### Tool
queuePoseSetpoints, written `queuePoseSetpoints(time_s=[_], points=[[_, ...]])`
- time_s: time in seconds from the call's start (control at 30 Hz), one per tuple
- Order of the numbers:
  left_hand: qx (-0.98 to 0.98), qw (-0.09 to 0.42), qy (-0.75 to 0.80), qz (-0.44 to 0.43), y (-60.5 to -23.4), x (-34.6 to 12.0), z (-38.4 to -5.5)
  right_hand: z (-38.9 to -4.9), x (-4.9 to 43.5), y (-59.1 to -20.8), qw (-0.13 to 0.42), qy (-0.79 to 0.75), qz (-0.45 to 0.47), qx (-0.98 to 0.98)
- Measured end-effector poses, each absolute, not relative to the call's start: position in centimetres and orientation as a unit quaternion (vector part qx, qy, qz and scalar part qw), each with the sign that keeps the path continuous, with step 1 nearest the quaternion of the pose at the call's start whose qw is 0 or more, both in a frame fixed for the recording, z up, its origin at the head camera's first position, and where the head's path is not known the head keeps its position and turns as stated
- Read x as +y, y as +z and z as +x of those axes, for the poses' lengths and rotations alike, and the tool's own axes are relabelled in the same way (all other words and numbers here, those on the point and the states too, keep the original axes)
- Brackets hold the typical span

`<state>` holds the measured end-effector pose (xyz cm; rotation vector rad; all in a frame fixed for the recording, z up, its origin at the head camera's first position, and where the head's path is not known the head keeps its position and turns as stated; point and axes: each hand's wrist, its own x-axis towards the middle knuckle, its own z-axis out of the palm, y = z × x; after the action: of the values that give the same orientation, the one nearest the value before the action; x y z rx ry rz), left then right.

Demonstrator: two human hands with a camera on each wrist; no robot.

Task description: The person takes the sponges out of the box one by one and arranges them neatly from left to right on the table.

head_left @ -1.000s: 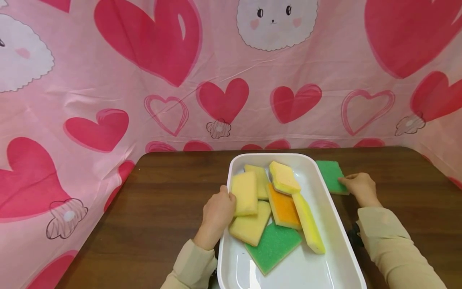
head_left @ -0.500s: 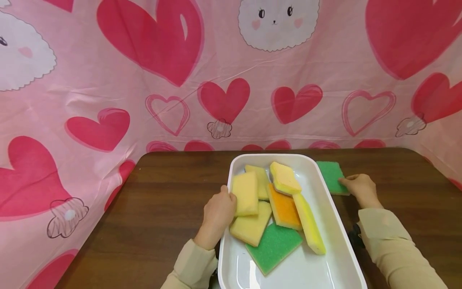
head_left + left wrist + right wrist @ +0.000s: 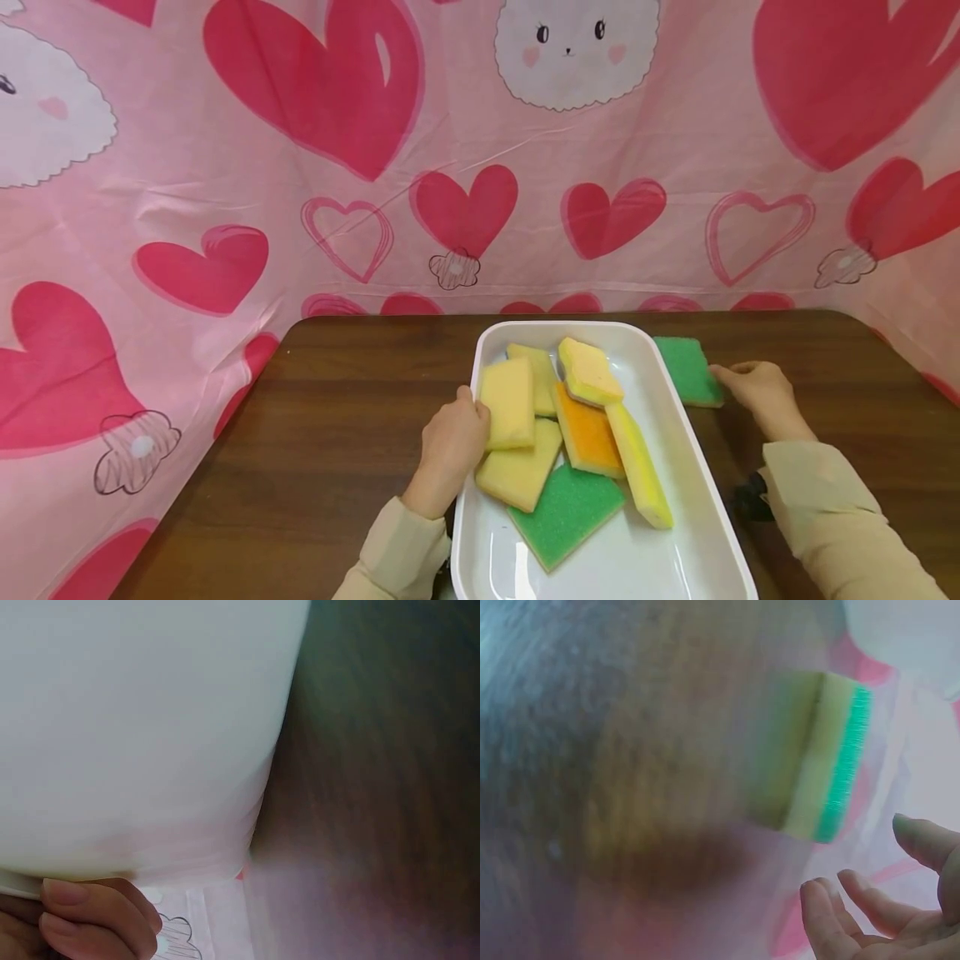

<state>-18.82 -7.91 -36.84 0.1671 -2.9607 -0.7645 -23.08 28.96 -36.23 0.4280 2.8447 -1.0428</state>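
My left hand (image 3: 453,435) grips the left rim of the white tray (image 3: 705,492). In the left wrist view its fingers (image 3: 105,915) curl under the rim from outside, while in the head view the thumb side overlaps the edge of a pale yellow sponge (image 3: 507,404). Just right of the tray lies a sponge with a green scouring face up (image 3: 686,371), flat on the table. Beside its right edge is my right hand (image 3: 763,396); the right wrist view shows thumb and fingers spread, holding nothing, apart from the green-and-yellow sponge (image 3: 825,757).
Inside the tray lie several more sponges: an orange one (image 3: 590,432), a green one (image 3: 567,512), a bright yellow one on edge (image 3: 640,467) and pale yellow ones. A brown wooden table (image 3: 330,400) carries everything. Behind it hangs a pink heart-print cloth (image 3: 465,108).
My right hand has let go of the green-faced sponge and drawn slightly away to the right. The left hand and the tray stay where they were.
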Motion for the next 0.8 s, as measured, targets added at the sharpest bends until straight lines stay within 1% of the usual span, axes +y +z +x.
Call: queuePoseSetpoints(time_s=[0.13, 0.27, 0.53, 0.8], points=[[-0.966, 0.041, -0.249, 0.055, -36.9, -7.9, -18.8, -22.7, 29.1, -35.4, 0.059, -0.348, 0.123, 0.928], [-0.966, 0.039, -0.249, 0.056, -36.8, -7.9, -18.8, -22.3, 28.8, -34.2, 0.064, -0.347, 0.097, 0.931], [-0.967, 0.035, -0.245, 0.057, -36.6, -8.1, -18.8, -20.8, 26.4, -32.7, 0.032, -0.298, 0.021, 0.954], [-0.967, 0.035, -0.249, 0.051, -36.7, -8.0, -18.8, -18.9, 24.0, -32.1, 0.019, -0.300, -0.016, 0.954]])
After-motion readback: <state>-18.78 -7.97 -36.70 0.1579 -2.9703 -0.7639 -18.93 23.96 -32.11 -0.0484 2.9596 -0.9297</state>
